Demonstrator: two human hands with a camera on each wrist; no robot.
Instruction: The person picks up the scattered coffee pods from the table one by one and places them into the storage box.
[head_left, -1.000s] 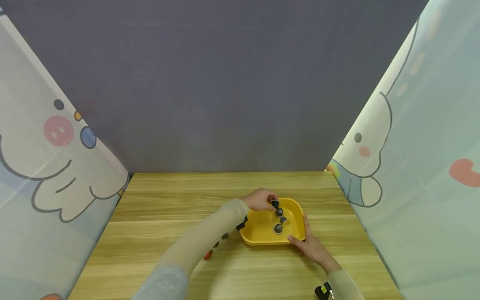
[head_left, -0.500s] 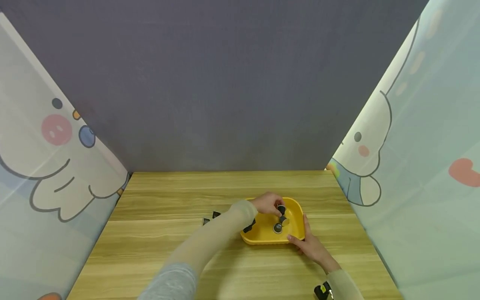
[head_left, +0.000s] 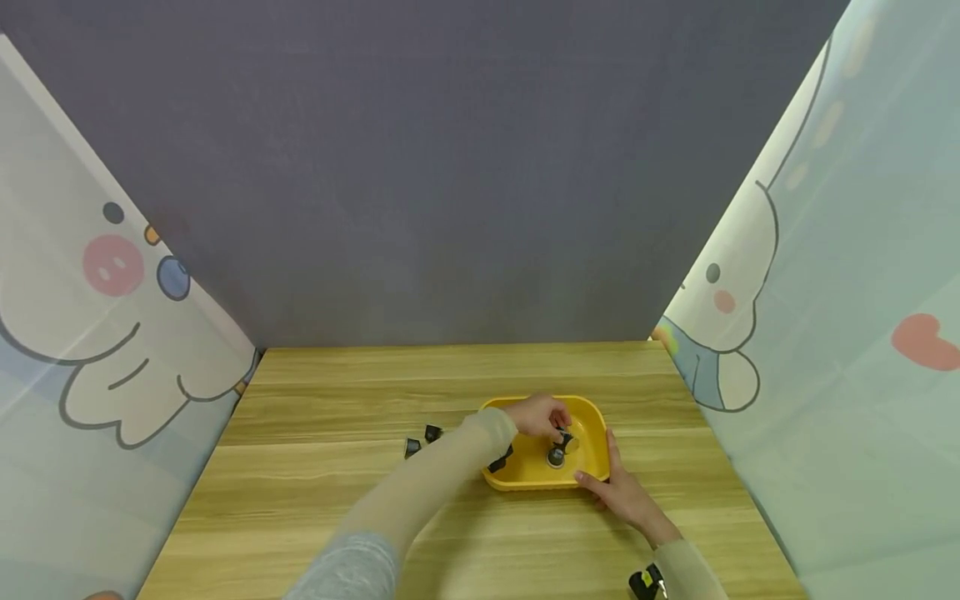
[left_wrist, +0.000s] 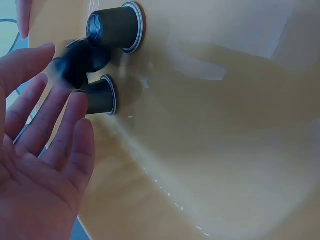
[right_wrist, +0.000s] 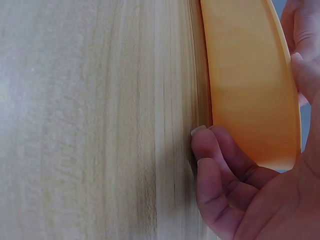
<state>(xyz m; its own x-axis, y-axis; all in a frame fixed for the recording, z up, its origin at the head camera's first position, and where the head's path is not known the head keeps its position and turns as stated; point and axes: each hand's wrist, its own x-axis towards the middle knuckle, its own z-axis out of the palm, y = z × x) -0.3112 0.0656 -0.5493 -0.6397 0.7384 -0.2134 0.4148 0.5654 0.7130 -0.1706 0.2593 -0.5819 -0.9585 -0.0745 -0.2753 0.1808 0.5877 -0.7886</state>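
My left hand (head_left: 536,415) is over the yellow tray (head_left: 491,403), palm toward the capsules. In the left wrist view, the fingers of my left hand (left_wrist: 47,135) are spread and the thumb stands apart. A blurred dark capsule (left_wrist: 75,67) lies at the fingertips, with no clear pinch on it. Beside it are a dark capsule with a silver rim (left_wrist: 117,29) and another capsule (left_wrist: 100,96). My right hand (head_left: 626,498) grips the tray's right front corner; in the right wrist view, the fingers of my right hand (right_wrist: 250,195) curl against the outside of the tray wall (right_wrist: 252,85).
Two dark capsules (head_left: 412,447) (head_left: 432,432) lie on the wooden table (head_left: 337,492), left of the tray, near my left sleeve. A dark grey panel (head_left: 450,183) stands behind the table, and printed curtains (head_left: 840,400) hang at both sides.
My left hand has moved down and slightly right within the tray. The capsule pinched earlier is now among the others, at loosened fingertips. My right hand has stayed on the tray.
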